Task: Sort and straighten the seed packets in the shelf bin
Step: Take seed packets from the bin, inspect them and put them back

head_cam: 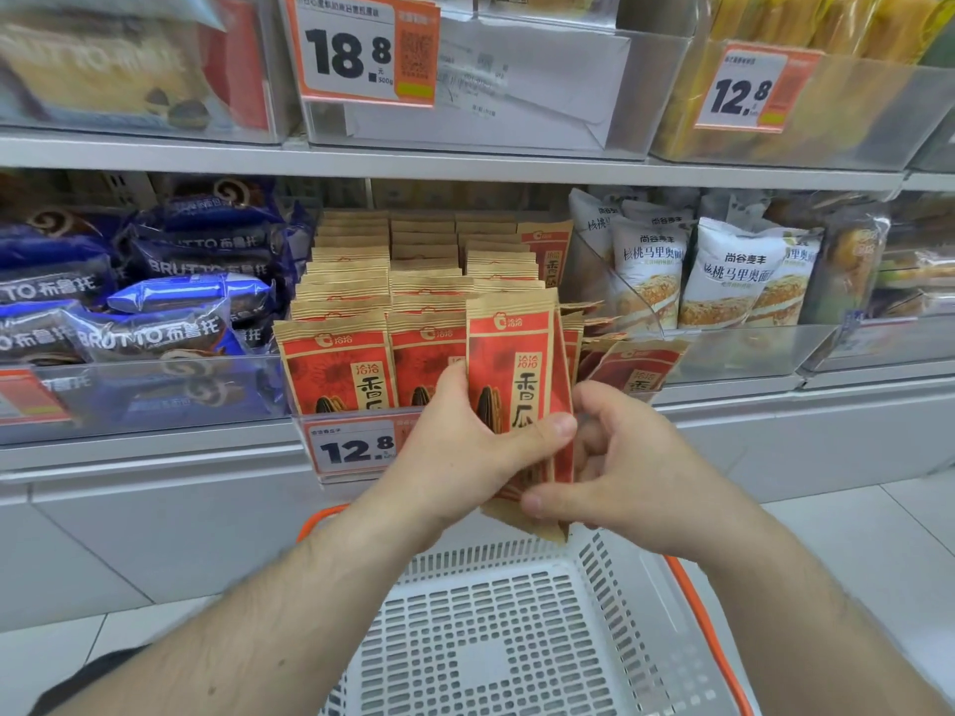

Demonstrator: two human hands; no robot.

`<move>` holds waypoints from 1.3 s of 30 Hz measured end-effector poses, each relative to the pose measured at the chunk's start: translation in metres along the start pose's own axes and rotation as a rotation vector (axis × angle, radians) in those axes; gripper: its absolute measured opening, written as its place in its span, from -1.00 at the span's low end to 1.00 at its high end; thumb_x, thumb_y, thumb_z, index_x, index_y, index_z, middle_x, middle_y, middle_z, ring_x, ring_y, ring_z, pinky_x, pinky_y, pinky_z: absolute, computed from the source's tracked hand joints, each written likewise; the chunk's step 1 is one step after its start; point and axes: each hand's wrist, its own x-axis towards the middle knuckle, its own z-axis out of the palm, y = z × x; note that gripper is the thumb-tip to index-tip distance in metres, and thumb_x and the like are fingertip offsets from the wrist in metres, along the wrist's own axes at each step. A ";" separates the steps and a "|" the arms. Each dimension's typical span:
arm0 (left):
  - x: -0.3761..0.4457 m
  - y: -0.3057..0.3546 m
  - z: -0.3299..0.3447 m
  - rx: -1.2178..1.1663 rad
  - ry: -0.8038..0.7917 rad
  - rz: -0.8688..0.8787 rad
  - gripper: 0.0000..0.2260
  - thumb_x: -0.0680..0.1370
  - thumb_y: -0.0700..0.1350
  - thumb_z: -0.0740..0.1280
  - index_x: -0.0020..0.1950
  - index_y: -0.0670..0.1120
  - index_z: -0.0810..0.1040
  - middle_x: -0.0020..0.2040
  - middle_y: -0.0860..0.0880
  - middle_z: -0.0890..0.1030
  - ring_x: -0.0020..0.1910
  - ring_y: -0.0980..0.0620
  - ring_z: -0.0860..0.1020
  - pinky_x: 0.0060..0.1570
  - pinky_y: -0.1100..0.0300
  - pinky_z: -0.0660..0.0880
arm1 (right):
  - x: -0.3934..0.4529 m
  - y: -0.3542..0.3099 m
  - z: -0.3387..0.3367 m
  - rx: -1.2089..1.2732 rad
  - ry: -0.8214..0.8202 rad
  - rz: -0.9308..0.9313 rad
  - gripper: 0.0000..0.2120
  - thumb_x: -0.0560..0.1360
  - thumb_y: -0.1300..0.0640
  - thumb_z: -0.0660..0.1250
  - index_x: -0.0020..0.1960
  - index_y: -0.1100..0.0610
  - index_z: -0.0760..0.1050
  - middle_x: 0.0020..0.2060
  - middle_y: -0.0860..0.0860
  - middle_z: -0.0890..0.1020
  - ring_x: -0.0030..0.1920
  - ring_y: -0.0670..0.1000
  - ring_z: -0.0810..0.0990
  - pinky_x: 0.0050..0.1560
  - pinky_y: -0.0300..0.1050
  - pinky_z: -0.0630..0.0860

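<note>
Held stack of red-and-kraft-brown paper seed packets (511, 385): upright, long axis vertical, printed face twd camera, top edge up, in front of the bin's right side and above the basket. Front packet reads 洽洽 at top and on a tan centre strip, w/ large characters below partly covered by the thumb; sunflower-seed picture lower left.

Left hand (465, 457) grips the stack from the left, thumb across the front face, fingers behind. Right hand (625, 472) pinches the stack's lower right edge, thumb at the bottom corner, fingers curled behind.

Clear plastic shelf bin (584, 261): same packets in approx 3 front-to-back rows, mostly upright. At right front, a few packets (635, 364) lean tilted to the right, not in line.

White-and-orange price tag (356, 447) on bin front: "12.8".

Left neighbour: blue wrappers (150, 333) marked "BRUTTO 布鲁托". Right neighbour: white bread bags (739, 276), 尚谷麦丰. Upper shelf tags: "18.8" (356, 49), "12.8" (744, 93).

Below the hands: white perforated plastic basket w/ orange rim (517, 638).
</note>
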 end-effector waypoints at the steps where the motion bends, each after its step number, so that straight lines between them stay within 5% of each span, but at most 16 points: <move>1: 0.000 -0.001 0.001 -0.020 -0.026 -0.016 -0.38 0.18 0.12 0.60 0.17 0.18 0.43 0.01 0.18 0.70 0.04 0.14 0.68 0.09 0.03 0.61 | -0.002 0.001 -0.001 0.000 -0.033 -0.030 -0.42 0.10 -0.09 0.59 0.09 -0.14 0.51 -0.12 0.04 0.72 -0.14 0.05 0.72 -0.11 0.10 0.66; 5: -0.001 0.002 0.000 -0.124 -0.176 -0.063 -0.40 0.20 -0.03 0.57 0.22 -0.01 0.51 -0.04 0.02 0.71 -0.07 0.02 0.67 -0.14 0.06 0.55 | -0.005 -0.001 -0.008 0.137 0.047 -0.166 -0.56 0.27 -0.18 0.43 0.04 0.06 0.59 -0.28 0.02 0.68 -0.34 0.05 0.64 -0.33 -0.07 0.55; 9: -0.003 0.002 -0.002 -0.150 -0.267 -0.066 -0.31 0.14 0.00 0.51 0.26 -0.06 0.48 -0.06 0.00 0.68 -0.14 0.07 0.63 -0.20 0.08 0.49 | -0.004 -0.006 -0.004 0.186 0.228 -0.232 -0.84 0.51 0.02 0.30 -0.15 0.08 0.57 -0.41 -0.02 0.61 -0.45 -0.03 0.54 -0.42 -0.26 0.45; 14: -0.001 -0.001 -0.001 -0.148 -0.212 -0.063 -0.30 0.16 0.05 0.51 0.29 -0.04 0.49 -0.06 0.00 0.67 -0.01 -0.09 0.67 -0.07 -0.09 0.55 | -0.001 -0.008 0.015 0.166 0.296 -0.260 -0.80 0.52 0.06 0.22 -0.25 0.04 0.52 -0.41 0.03 0.57 -0.38 0.13 0.56 -0.35 0.16 0.60; 17: -0.001 0.000 0.000 -0.215 -0.158 -0.051 -0.29 0.20 0.09 0.50 0.32 -0.09 0.50 -0.13 -0.03 0.67 -0.16 -0.08 0.66 0.01 -0.23 0.56 | 0.002 -0.010 0.018 0.163 0.304 -0.228 -0.72 0.60 0.16 0.24 -0.28 0.10 0.52 -0.46 0.09 0.56 -0.46 0.07 0.54 -0.42 0.06 0.55; 20: -0.003 0.004 0.000 -0.316 -0.241 -0.036 -0.49 0.26 0.05 0.44 0.16 -0.13 0.57 -0.23 -0.18 0.62 -0.25 -0.19 0.61 -0.15 -0.11 0.54 | 0.001 -0.014 0.019 0.271 0.255 -0.177 -0.71 0.61 0.27 0.21 -0.27 0.18 0.51 -0.49 0.06 0.56 -0.51 -0.01 0.51 -0.45 -0.15 0.46; 26: -0.005 0.007 0.002 -0.422 -0.326 -0.017 -0.81 0.32 -0.06 0.38 -0.10 -0.04 0.66 -0.29 -0.20 0.60 -0.33 -0.18 0.57 -0.21 0.00 0.45 | 0.000 -0.018 0.020 0.371 0.222 -0.173 -0.68 0.61 0.32 0.20 -0.31 0.19 0.50 -0.48 0.11 0.55 -0.54 0.02 0.46 -0.49 -0.14 0.43; 33: -0.002 0.005 0.000 -0.396 -0.119 0.002 -0.58 0.26 -0.04 0.45 0.09 -0.12 0.59 -0.27 -0.16 0.61 -0.33 -0.14 0.59 -0.16 -0.02 0.54 | -0.002 -0.014 0.018 0.237 0.228 -0.259 -0.79 0.58 0.20 0.33 -0.23 0.16 0.51 -0.46 0.01 0.56 -0.48 -0.06 0.53 -0.41 -0.23 0.48; 37: 0.000 0.007 -0.003 -0.449 0.048 0.048 -0.63 0.33 -0.09 0.38 0.12 -0.13 0.56 -0.27 -0.06 0.65 -0.27 0.00 0.63 -0.30 0.11 0.57 | -0.005 -0.009 0.005 -0.006 0.041 -0.225 -0.71 0.30 -0.11 0.43 -0.32 0.12 0.53 -0.47 0.03 0.56 -0.42 -0.04 0.53 -0.37 -0.14 0.50; 39: 0.000 0.006 -0.004 -0.448 0.086 0.061 -0.63 0.34 -0.09 0.38 0.13 -0.13 0.56 -0.25 -0.04 0.65 -0.22 0.00 0.64 -0.26 0.05 0.57 | -0.007 -0.008 0.002 -0.121 -0.083 -0.167 -0.78 0.30 -0.03 0.51 -0.33 0.08 0.56 -0.48 -0.05 0.57 -0.44 -0.11 0.50 -0.38 -0.17 0.45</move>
